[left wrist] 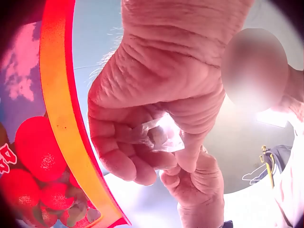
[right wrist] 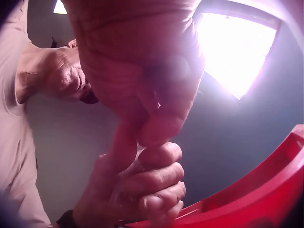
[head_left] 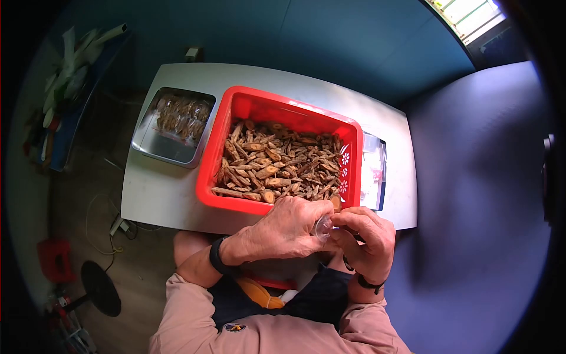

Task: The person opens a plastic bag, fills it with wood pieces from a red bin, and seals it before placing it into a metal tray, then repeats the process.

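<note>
At the near rim of a red basket (head_left: 207, 177), my two hands meet over a small clear plastic bag (head_left: 323, 228). My left hand (head_left: 282, 229) grips the bag; the left wrist view has the crinkled plastic (left wrist: 166, 135) inside its curled fingers. Thumb and fingers of my right hand (head_left: 368, 241) pinch at the bag's upper end, touching the left fingertips. Seen from the right wrist, the right hand (right wrist: 142, 90) sits over the curled left hand (right wrist: 152, 183) and largely hides the plastic. Dried brown woody slices (head_left: 280, 165) fill the basket.
Left of the basket on the white table (head_left: 168, 203) is a metal tray (head_left: 141, 141) holding bagged slices (head_left: 184, 117). A dark-edged tray with clear bags (head_left: 372, 168) lies to the right. A blue-grey surface (head_left: 471, 177) adjoins the table at right.
</note>
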`<state>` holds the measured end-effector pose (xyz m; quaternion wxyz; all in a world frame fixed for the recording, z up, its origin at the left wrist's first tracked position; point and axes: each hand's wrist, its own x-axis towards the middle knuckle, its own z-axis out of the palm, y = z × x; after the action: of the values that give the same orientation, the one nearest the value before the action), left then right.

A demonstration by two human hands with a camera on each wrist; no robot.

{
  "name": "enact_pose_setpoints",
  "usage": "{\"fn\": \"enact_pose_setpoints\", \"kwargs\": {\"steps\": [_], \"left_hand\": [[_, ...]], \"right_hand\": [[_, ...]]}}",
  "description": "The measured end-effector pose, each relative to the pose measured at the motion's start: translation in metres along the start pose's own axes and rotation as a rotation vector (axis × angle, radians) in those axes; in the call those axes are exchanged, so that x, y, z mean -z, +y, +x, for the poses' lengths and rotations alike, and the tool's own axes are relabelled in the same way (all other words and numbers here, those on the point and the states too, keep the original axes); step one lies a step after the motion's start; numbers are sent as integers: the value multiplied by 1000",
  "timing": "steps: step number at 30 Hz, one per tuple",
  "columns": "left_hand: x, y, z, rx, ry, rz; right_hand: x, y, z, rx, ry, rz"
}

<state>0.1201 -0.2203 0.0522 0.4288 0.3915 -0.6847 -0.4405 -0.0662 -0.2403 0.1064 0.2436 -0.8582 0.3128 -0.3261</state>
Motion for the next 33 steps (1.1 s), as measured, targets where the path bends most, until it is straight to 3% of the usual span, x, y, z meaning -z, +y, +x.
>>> {"fn": "enact_pose_setpoints", "kwargs": {"steps": [7, 16, 24, 31, 33], "left_hand": [[3, 8, -4, -7, -27, -34], [26, 20, -31, -34, 66, -4], [28, 21, -46, -145, 46, -34], [40, 20, -47, -134, 91, -55], [43, 21, -46, -115, 99, -41]], "right_hand": [[9, -15, 8, 73, -77, -104], [25, -28, 79, 157, -399, -182], [-51, 2, 166, 236, -803, -272], [-116, 46, 184, 292, -864, -413], [-127, 46, 186, 221, -908, -466]]}}
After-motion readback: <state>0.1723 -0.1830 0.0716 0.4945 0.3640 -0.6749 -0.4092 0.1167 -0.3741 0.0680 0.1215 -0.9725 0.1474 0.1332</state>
